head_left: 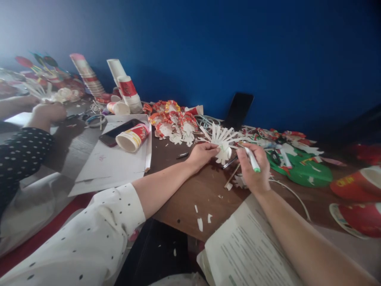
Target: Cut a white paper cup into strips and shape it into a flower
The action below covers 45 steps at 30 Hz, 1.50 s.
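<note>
My left hand point(201, 158) pinches a white paper cup cut into a fan of thin strips point(222, 137), with small rounded petals at its lower side. A faint green mark shows near its middle. In my right hand point(255, 171) is a white marker pen point(251, 158) with a green end towards me; its other end points at the cut cup, and whether it touches is hard to see. Below the cut cup, a dark pen point(229, 162) lies on the brown table point(175, 194). Several paper scraps point(200, 224) are scattered closer to me.
Red-and-white cut paper flowers point(175, 121) pile up behind my left hand. A phone point(239, 109) leans on the blue wall. Left are a paper cup point(132, 138), another phone point(117, 133) and cup stacks point(129, 93). A co-worker's hand point(50, 113) works far left. Right lies green material point(309, 171).
</note>
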{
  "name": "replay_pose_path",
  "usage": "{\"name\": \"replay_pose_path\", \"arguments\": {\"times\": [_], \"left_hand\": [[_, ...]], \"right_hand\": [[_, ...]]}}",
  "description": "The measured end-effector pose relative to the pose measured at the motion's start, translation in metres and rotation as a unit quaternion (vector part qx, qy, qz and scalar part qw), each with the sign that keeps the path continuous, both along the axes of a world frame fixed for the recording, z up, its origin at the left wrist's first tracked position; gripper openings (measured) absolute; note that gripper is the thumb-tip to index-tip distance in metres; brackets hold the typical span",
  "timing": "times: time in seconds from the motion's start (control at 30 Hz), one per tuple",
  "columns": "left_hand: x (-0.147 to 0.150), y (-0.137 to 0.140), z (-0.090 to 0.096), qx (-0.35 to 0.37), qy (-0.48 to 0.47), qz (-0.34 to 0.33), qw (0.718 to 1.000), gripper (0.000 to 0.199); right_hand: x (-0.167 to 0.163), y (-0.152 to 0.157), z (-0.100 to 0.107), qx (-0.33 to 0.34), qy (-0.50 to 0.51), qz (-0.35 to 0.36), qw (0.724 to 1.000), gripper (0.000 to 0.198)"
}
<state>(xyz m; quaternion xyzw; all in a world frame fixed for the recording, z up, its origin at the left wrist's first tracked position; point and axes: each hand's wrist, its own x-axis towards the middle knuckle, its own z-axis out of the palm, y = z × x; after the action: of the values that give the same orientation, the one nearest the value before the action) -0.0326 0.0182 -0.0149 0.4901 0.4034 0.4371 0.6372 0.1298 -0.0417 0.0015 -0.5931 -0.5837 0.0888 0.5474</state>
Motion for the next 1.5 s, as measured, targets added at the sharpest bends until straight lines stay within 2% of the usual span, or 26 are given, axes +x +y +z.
{"name": "replay_pose_path", "arguments": {"times": [0.2,0.43,0.63,0.83,0.97,1.13,1.2,1.37,1.5], "left_hand": [[0.000,-0.002,0.002,0.018,0.006,-0.008,1.000,0.026],[-0.002,-0.007,0.011,0.033,0.038,-0.059,0.997,0.032],[-0.001,-0.006,0.010,0.040,0.041,-0.073,0.996,0.031],[0.000,-0.006,0.010,0.012,0.026,-0.056,0.998,0.021],[0.000,-0.003,0.004,0.001,0.006,-0.038,0.999,0.020],[0.000,-0.001,0.001,-0.011,-0.024,-0.042,0.999,0.019],[-0.001,-0.002,0.003,-0.017,-0.029,-0.043,0.999,0.017],[-0.001,-0.004,0.008,-0.009,0.016,-0.029,0.999,0.013],[-0.001,-0.005,0.007,-0.009,0.015,-0.034,0.999,0.014]], "right_hand": [[-0.007,0.001,0.003,-0.066,0.073,0.043,0.994,0.028],[-0.006,0.002,0.003,-0.068,0.079,0.041,0.994,0.026],[-0.008,0.000,0.000,-0.048,0.019,0.062,0.997,0.027],[-0.008,-0.001,-0.003,-0.026,-0.027,0.059,0.998,0.029],[-0.008,-0.003,0.000,0.039,-0.053,0.023,0.998,0.028],[-0.010,-0.010,0.006,0.141,-0.160,0.069,0.974,0.029],[-0.012,-0.013,0.008,0.139,-0.175,0.074,0.972,0.026],[-0.014,-0.016,0.006,0.076,-0.168,0.012,0.983,0.020],[-0.014,-0.015,0.004,0.083,-0.182,0.017,0.980,0.019]]}}
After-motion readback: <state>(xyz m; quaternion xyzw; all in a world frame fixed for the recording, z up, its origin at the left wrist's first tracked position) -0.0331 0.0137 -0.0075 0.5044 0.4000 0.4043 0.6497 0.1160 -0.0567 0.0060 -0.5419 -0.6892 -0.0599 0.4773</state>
